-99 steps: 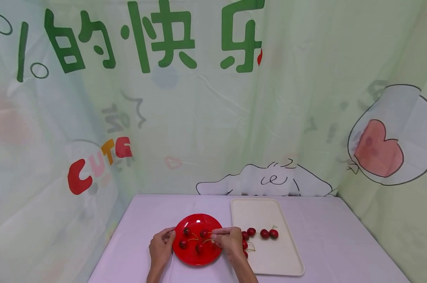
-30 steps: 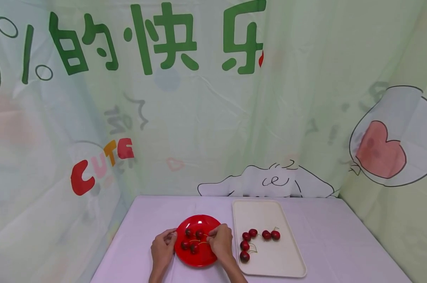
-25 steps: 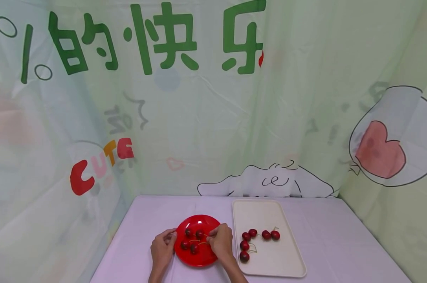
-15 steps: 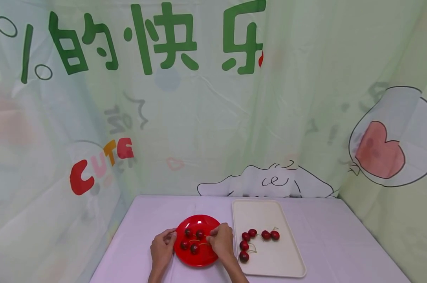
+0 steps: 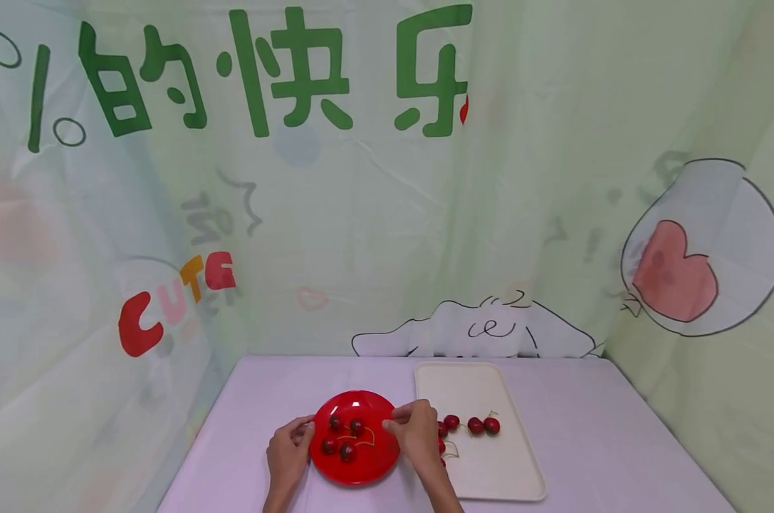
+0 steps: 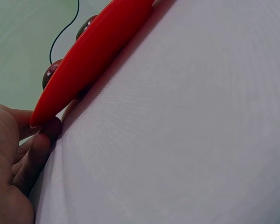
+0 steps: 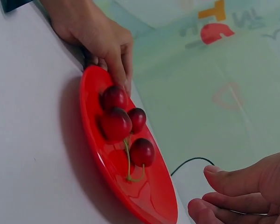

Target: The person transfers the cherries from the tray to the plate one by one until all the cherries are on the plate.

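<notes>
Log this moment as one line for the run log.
left hand: grips red plate | right hand: empty, near plate | four cherries: on plate | tray: more cherries

Low in the head view, the right hand [image 5: 417, 431] partly hides cherries [image 5: 442, 446]. The left-wrist view's top edge crops the plate [image 6: 91, 60], its left edge the left hand [image 6: 11, 161].

Left hand [image 5: 287, 454] and right hand [image 5: 419, 431] bare, slim-fingered; forearms [image 5: 442, 488] slender, uncovered to head view's bottom edge.

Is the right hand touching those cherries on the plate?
Apart: the right wrist view shows a gap between the right hand and the cherries.
</notes>
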Demonstrator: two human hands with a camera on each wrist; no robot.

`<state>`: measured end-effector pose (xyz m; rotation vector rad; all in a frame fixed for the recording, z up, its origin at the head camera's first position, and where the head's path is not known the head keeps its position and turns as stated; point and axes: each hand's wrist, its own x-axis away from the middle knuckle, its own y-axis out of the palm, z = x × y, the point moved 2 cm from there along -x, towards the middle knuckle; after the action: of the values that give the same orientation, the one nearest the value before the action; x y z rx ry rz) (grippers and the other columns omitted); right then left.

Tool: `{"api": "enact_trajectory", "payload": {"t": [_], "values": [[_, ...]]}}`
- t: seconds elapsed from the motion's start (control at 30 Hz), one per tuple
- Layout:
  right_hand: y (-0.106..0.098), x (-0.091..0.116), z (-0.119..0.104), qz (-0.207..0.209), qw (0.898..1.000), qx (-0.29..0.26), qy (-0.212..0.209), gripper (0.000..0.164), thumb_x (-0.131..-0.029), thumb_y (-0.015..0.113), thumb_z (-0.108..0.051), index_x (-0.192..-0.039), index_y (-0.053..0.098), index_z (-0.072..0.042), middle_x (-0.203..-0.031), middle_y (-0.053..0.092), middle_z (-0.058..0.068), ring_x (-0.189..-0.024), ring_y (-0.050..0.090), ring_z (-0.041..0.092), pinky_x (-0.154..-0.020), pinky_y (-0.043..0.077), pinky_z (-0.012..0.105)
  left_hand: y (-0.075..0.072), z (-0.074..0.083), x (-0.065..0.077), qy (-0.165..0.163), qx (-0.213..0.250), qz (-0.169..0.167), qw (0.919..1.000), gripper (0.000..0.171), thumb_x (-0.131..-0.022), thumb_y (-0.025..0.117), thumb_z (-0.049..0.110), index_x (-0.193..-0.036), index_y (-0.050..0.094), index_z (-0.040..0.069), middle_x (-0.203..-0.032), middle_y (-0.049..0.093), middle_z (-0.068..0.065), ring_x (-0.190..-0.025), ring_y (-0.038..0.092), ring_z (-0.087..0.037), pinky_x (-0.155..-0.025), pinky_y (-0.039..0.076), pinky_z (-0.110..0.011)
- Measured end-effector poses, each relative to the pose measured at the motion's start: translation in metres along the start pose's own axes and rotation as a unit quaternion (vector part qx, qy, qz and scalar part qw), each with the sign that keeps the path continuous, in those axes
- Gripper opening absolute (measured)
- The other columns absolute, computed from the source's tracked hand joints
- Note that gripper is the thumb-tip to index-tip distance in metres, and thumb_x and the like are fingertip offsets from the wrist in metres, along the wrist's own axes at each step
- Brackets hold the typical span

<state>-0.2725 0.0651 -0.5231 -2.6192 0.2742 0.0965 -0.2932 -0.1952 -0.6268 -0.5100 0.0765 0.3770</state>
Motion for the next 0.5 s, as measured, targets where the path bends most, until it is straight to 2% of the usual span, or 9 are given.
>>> {"api": "enact_trajectory", "payload": {"t": [0.2, 0.33, 0.5], "values": [[-0.015, 0.0, 0.009, 0.021, 1.0, -0.011, 0.006, 0.02, -0.084, 0.091, -0.002, -0.1, 0.082, 0.007, -0.086, 0.081, 0.016, -0.074, 0.075, 0.02, -0.07, 0.066, 0.037, -0.002, 0.0, 0.0, 0.0, -0.001, 0.002, 1.0, 0.024, -0.106, 0.072, 0.016, -0.128, 0.08, 0.008, -0.101, 0.083, -0.011, -0.065, 0.064, -0.013, -0.055, 0.05, -0.022], [-0.028, 0.001, 0.015, 0.039, 0.999, -0.013, -0.011, 0.018, -0.082, 0.091, -0.001, -0.095, 0.083, 0.007, -0.082, 0.081, 0.017, -0.072, 0.077, 0.023, -0.067, 0.064, 0.036, -0.002, 0.002, 0.0, 0.001, 0.003, 0.0, 1.0, 0.025, -0.106, 0.072, 0.016, -0.128, 0.08, 0.008, -0.101, 0.083, -0.011, -0.065, 0.064, -0.013, -0.054, 0.051, -0.023], [-0.046, 0.001, 0.027, 0.056, 0.998, -0.001, 0.008, 0.018, -0.083, 0.092, -0.002, -0.096, 0.083, 0.007, -0.08, 0.081, 0.017, -0.071, 0.076, 0.021, -0.065, 0.062, 0.031, -0.001, 0.002, 0.001, 0.001, 0.0, -0.001, 1.0, 0.024, -0.106, 0.072, 0.016, -0.127, 0.08, 0.007, -0.102, 0.083, -0.011, -0.066, 0.065, -0.012, -0.055, 0.05, -0.023]]}}
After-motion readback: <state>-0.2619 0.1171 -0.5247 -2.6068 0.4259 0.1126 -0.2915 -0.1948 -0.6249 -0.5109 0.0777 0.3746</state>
